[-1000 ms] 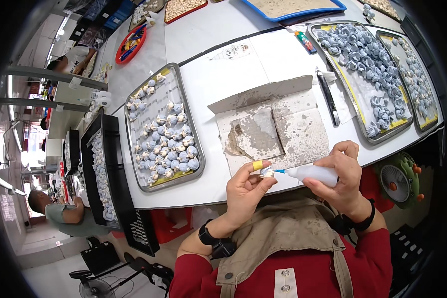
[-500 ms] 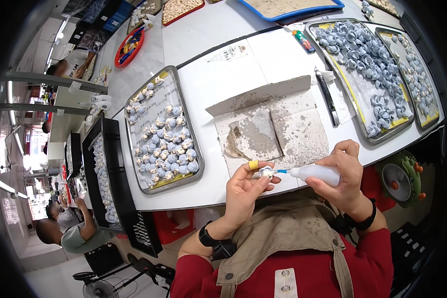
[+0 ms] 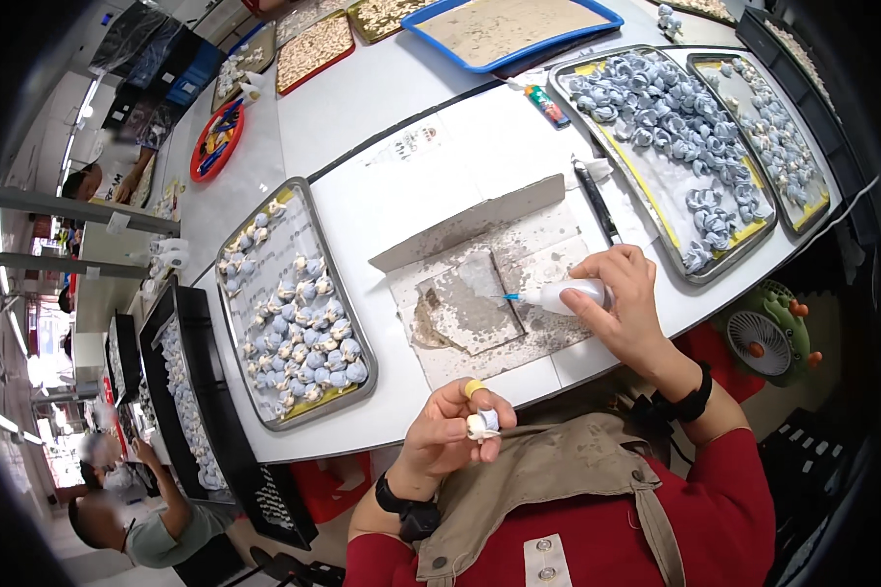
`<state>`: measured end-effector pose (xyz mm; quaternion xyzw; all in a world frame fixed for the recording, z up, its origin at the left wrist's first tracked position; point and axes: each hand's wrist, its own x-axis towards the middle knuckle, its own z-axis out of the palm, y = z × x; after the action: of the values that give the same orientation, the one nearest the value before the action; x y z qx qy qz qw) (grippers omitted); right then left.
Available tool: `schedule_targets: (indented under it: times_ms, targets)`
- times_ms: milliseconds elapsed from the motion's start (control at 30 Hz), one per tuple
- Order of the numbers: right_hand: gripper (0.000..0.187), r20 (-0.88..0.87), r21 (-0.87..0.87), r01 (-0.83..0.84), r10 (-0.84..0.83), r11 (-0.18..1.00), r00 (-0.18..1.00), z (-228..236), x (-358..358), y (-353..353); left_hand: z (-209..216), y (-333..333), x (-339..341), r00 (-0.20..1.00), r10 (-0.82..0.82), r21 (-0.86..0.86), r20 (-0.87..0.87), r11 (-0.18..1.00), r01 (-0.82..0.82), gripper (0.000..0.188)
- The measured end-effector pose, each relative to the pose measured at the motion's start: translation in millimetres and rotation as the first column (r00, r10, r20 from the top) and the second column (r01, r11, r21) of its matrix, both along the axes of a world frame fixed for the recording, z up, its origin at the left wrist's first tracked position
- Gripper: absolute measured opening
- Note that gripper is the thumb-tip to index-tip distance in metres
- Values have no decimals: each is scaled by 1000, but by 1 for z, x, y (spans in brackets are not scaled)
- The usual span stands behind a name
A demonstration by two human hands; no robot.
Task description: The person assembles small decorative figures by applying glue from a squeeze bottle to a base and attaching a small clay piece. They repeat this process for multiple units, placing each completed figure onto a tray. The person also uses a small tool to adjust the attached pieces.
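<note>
My left hand (image 3: 448,428), with a yellow band on one finger, pinches a small blue-and-white figure piece (image 3: 484,425) just in front of my apron. My right hand (image 3: 625,301) is wrapped round a white squeeze bottle (image 3: 562,296) with a thin blue nozzle. The bottle lies nearly level, its tip pointing left above a stained, folded cardboard sheet (image 3: 548,256). Bottle and piece are apart. To the left, a metal tray (image 3: 342,279) carries many similar blue-and-white pieces.
At the right, one metal tray (image 3: 648,184) holds blue cupped pieces; a narrower tray (image 3: 811,212) is beside it. A black pen-like tool (image 3: 595,201) and a colourful tube (image 3: 546,106) lie nearby. Farther off are a red basket (image 3: 202,174) and blue-rimmed tray (image 3: 607,16). Co-workers sit left.
My left hand has drawn down and left with the piece. My right hand has moved up and left with the bottle, parting its tip from the piece. The whole view has shifted slightly.
</note>
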<state>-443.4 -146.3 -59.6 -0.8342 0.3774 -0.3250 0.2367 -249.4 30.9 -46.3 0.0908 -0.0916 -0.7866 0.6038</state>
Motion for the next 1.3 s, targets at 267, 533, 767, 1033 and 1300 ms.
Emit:
schedule_targets:
  times_ms: [267,533,767,1033,1300]
  targets:
    - [29,-373,-383,246,-393,890,841,25,-89,-96,6,-18,-14,866,-24,228,500,968,-105,28]
    - [31,-16,-26,-143,143,989,990,30,-65,-89,13,-34,-36,770,1,262,639,940,-218,34]
    - [32,450,272,-639,492,720,745,26,-18,14,10,-31,-44,766,68,176,639,957,-232,49]
    - [39,232,-12,-371,363,929,902,29,-1,49,5,-13,-46,690,189,35,699,954,-297,48]
    - [28,119,-338,-252,307,907,944,28,1,67,23,3,-50,495,284,-76,821,914,-399,41]
